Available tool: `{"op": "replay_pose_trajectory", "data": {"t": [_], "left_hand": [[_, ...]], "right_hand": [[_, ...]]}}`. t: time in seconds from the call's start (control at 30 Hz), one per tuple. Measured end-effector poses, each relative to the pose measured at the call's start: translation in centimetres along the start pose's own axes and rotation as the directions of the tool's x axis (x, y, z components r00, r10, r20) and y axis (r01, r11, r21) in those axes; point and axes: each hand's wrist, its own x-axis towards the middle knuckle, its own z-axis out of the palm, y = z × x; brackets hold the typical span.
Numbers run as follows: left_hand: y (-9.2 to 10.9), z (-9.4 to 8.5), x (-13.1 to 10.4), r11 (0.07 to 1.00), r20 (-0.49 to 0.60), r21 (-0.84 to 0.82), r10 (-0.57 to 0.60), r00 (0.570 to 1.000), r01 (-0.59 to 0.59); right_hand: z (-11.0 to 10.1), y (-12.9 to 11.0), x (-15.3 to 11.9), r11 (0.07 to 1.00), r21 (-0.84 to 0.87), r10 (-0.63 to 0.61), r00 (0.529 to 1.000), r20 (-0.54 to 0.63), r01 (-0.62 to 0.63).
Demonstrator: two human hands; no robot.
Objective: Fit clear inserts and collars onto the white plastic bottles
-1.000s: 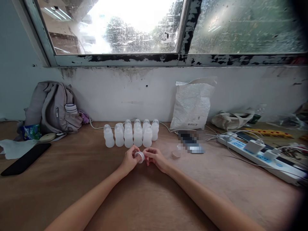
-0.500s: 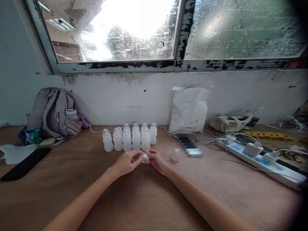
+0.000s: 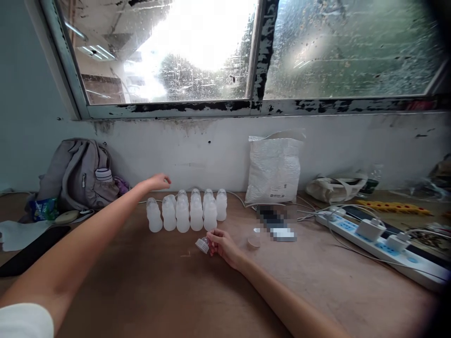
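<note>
My right hand (image 3: pixel 223 246) pinches a clear ridged plastic cap (image 3: pixel 202 245) just above the table, in front of the bottles. My left hand (image 3: pixel 158 181) is raised behind the left end of the bottle group, its fingers bent and a little apart, with nothing visible in it. Several frosted white bottles (image 3: pixel 182 218) with clear tops stand upright close together, one bottle (image 3: pixel 154 216) slightly apart at the left. Right of my right hand lies a small round clear piece (image 3: pixel 253 241) on the table.
On the wooden table (image 3: pixel 169 291) are a grey backpack (image 3: pixel 79 169) and black flat case (image 3: pixel 31 251) at left. A white padded bag (image 3: pixel 275 169) leans on the wall. A power strip (image 3: pixel 380 246) with cables, a cloth bag (image 3: pixel 331 188) and a blurred-out dark item (image 3: pixel 271 218) are right.
My left hand has let go of the cap and moved up and left, beyond the bottles. My right hand keeps the cap, now slightly lower and tilted. The camera view has shifted slightly.
</note>
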Motion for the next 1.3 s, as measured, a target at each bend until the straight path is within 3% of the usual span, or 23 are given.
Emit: {"op": "replay_pose_trajectory", "data": {"t": [0.07,0.17,0.27,0.33,0.43,0.53,0.57,0.63,0.7,0.77,0.83,0.9,0.97,1.1,1.3], "left_hand": [[-0.5,0.5,1.0,0.999,0.115,0.022,-0.041,0.992,0.039],[-0.7,1.8,1.7,0.997,0.205,0.058,-0.062,0.977,0.051],[-0.5,2.8,2.0,0.992,0.193,0.122,-0.054,0.980,0.031],[-0.3,2.4,2.0,0.984,0.137,0.175,-0.033,0.990,0.008],[0.0,-0.2,1.4,0.970,-0.006,0.243,0.029,1.000,-0.027],[0.6,-4.5,-0.7,0.957,-0.176,0.289,0.085,0.981,-0.031],[1.0,-5.9,-1.8,0.953,-0.236,0.301,0.112,0.965,-0.038],[2.2,-8.0,-4.4,0.939,-0.390,0.330,0.229,0.892,-0.097],[3.7,-8.6,-7.2,0.928,-0.410,0.324,0.315,0.856,-0.186],[5.3,-7.6,-9.9,0.907,-0.327,0.297,0.390,0.861,-0.298],[6.7,-5.6,-12.3,0.872,-0.124,0.235,0.464,0.877,-0.429],[7.5,-3.0,-14.1,0.832,0.071,0.159,0.527,0.847,-0.531],[7.8,-0.6,-15.2,0.810,0.159,0.112,0.558,0.815,-0.576],[7.6,3.0,-15.3,0.813,0.168,0.065,0.563,0.809,-0.579],[6.7,6.0,-13.2,0.834,0.072,-0.058,0.551,0.831,-0.548]], "right_hand": [[0.0,0.0,0.0,1.000,-0.006,0.002,1.000,0.003,-0.002],[0.0,-0.1,0.0,1.000,-0.012,0.010,1.000,-0.005,-0.010],[0.0,-0.1,0.0,1.000,-0.017,0.010,1.000,-0.013,-0.010],[-0.1,0.0,0.1,1.000,-0.022,0.002,1.000,-0.016,-0.002],[-0.1,0.0,0.1,1.000,-0.030,0.005,1.000,-0.019,-0.005],[-0.1,-0.1,0.0,0.999,-0.033,0.010,1.000,-0.018,-0.011],[0.0,-0.2,0.0,0.999,-0.034,0.009,1.000,-0.017,-0.010],[0.0,-0.2,-0.1,0.999,-0.037,0.006,1.000,-0.015,-0.007],[0.0,-0.2,-0.1,0.999,-0.038,0.001,1.000,-0.012,-0.002],[0.0,-0.2,-0.2,0.999,-0.036,-0.004,1.000,-0.006,0.004],[0.1,-0.2,-0.2,0.999,-0.032,-0.006,1.000,-0.009,0.005],[0.3,-0.2,-0.4,1.000,-0.031,-0.003,0.999,-0.033,0.002],[0.7,-0.5,-0.6,0.999,-0.045,0.003,0.997,-0.076,-0.007],[1.5,-1.9,-0.9,0.995,-0.100,-0.045,0.985,-0.164,0.029],[2.4,-5.7,-1.6,0.971,-0.165,-0.209,0.951,-0.230,0.173]]}}
